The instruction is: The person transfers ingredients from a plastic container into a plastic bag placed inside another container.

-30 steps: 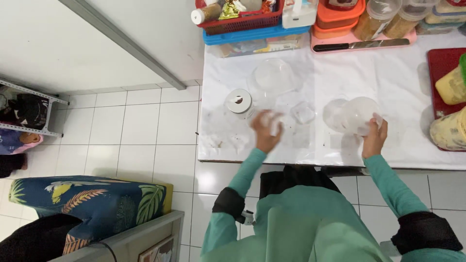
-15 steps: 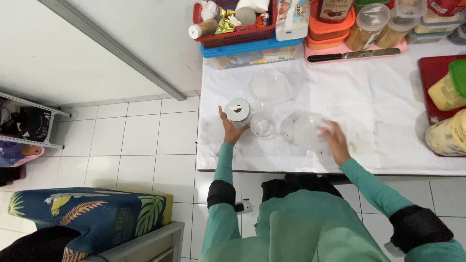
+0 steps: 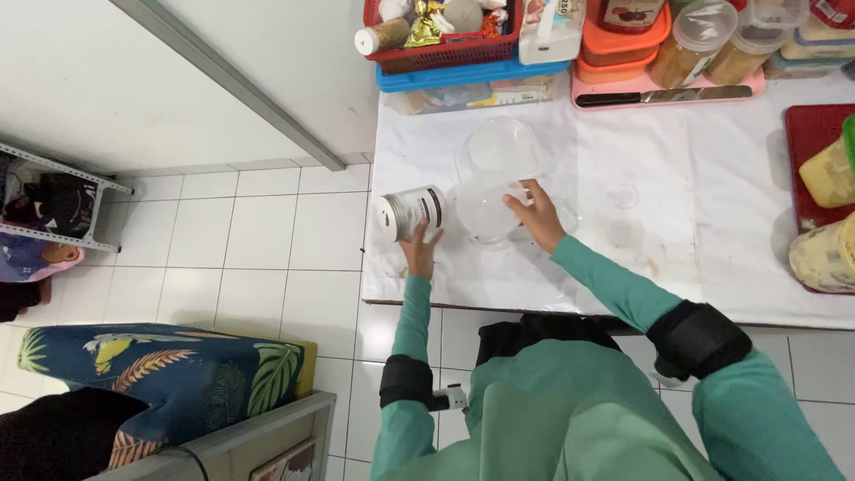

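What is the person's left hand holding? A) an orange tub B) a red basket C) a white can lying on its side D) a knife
C: the left hand grips a white can tipped on its side on the white sheet, while the right hand rests on a clear plastic container. The knife lies untouched at the back.

Bare white surface (image 3: 712,240) is lying open right of the clear bowls (image 3: 494,178); crates (image 3: 463,62) and jars (image 3: 704,40) are blocking the far edge, yellow containers (image 3: 824,214) crowding the right.
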